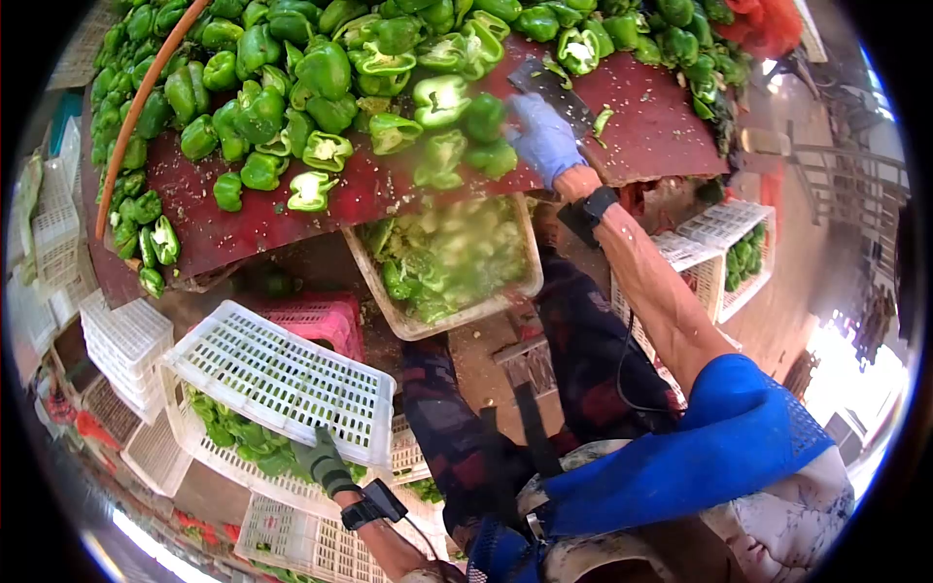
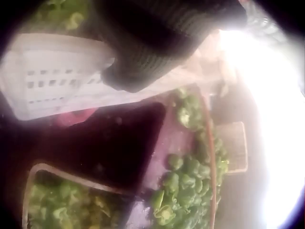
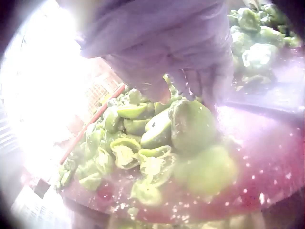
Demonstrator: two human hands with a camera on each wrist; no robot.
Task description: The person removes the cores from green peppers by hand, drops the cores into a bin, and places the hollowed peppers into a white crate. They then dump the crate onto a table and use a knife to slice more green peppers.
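1. A dark red tabletop (image 1: 641, 102), speckled with pale bits, spans the head view's upper part.
2. On it spreads a heap of glossy green bell peppers (image 1: 262, 107), some whole, others cut open with pale insides showing.
3. A white perforated plastic crate (image 1: 282, 374) lies tilted over a lower white plastic crate (image 1: 199, 442) of green peppers, left of the person's legs.
4. A pale rectangular plastic tub (image 1: 457, 324), filled with green pepper pieces, sits just below the table's near edge.
5. A long orange-brown rod (image 1: 139, 102) runs along the heap's left side.
6. The left hand (image 1: 326, 464), in a dark striped knit glove, is clamped on the tilted crate's edge.
7. The right hand (image 1: 544, 141), in a thin blue-violet glove, is at a whole green pepper (image 1: 486, 118); I cannot tell whether its fingers grip it.
8. A broad, flat grey metal blade (image 1: 573, 109) lies on the tabletop beside the right hand.
9. A halved green pepper (image 1: 311, 191) rests cut side up near the table's front edge.
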